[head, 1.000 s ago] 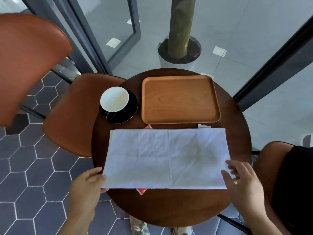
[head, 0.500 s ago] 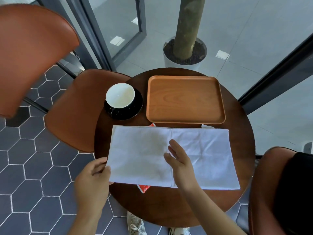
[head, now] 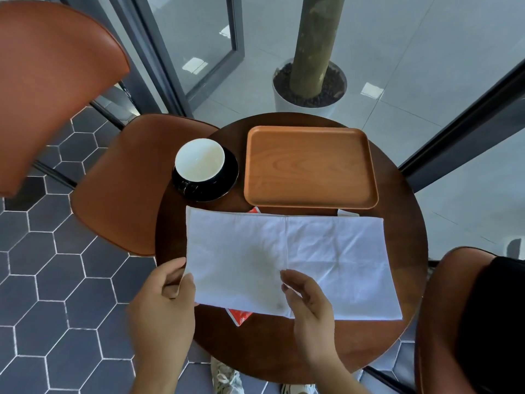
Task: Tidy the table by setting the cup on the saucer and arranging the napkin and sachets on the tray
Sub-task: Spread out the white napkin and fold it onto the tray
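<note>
The fingers (head: 170, 270) of my left hand (head: 163, 305) pinch the near left corner of the napkin (head: 312, 251), while my right hand (head: 311, 304) hangs loosely spread over the middle of its near edge, gripping nothing I can see. The napkin lies flat across the table (head: 284, 351), reaching from my hands to just short of the tray (head: 309, 166), with a red sachet (head: 240, 317) peeking from under its near edge between my hands. The cup (head: 199, 159) sits on the saucer (head: 227, 183), left of the tray.

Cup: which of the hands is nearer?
Left. The left hand pinches the napkin's near-left corner, in front of the cup; the right hand is farther right, at the napkin's near edge.
</note>
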Action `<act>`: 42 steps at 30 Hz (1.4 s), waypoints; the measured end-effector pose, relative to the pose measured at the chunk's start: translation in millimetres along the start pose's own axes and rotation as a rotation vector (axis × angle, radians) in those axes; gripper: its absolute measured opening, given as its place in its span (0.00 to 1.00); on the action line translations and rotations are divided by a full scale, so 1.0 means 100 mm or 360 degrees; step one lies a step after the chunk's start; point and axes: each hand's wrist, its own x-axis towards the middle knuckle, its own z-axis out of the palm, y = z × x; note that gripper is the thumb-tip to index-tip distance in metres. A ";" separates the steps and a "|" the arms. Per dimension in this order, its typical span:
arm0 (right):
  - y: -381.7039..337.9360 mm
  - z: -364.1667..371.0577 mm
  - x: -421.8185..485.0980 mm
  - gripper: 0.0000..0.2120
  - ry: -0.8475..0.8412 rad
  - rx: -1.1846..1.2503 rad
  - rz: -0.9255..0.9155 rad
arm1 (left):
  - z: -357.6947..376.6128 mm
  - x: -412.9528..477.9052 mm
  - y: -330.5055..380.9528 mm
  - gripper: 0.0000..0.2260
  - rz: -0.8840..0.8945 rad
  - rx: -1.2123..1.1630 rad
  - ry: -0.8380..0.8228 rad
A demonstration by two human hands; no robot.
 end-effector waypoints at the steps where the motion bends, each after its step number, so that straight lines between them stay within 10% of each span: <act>1: 0.03 0.00 -0.03 0.20 0.0007 0.0049 -0.0001 | 0.01 -0.01 0.01 0.19 0.0010 0.0012 0.0008; 18: 0.06 0.46 0.59 0.31 -0.0093 0.0171 -0.0443 | -0.02 -0.01 0.04 0.21 0.0054 0.0070 0.0066; 29: -0.36 0.32 0.56 0.18 -0.0098 0.0197 -0.0339 | 0.17 -0.32 0.25 0.17 0.0476 0.0286 0.0065; 37: -1.53 0.34 0.89 0.38 -0.0619 -0.0973 -0.0245 | 0.56 -0.55 0.40 0.09 0.1052 0.0420 0.0085; 42: -1.69 0.13 1.10 0.14 -0.0448 -0.1406 -0.0493 | 0.82 -0.70 0.45 0.08 0.1201 0.0390 0.0047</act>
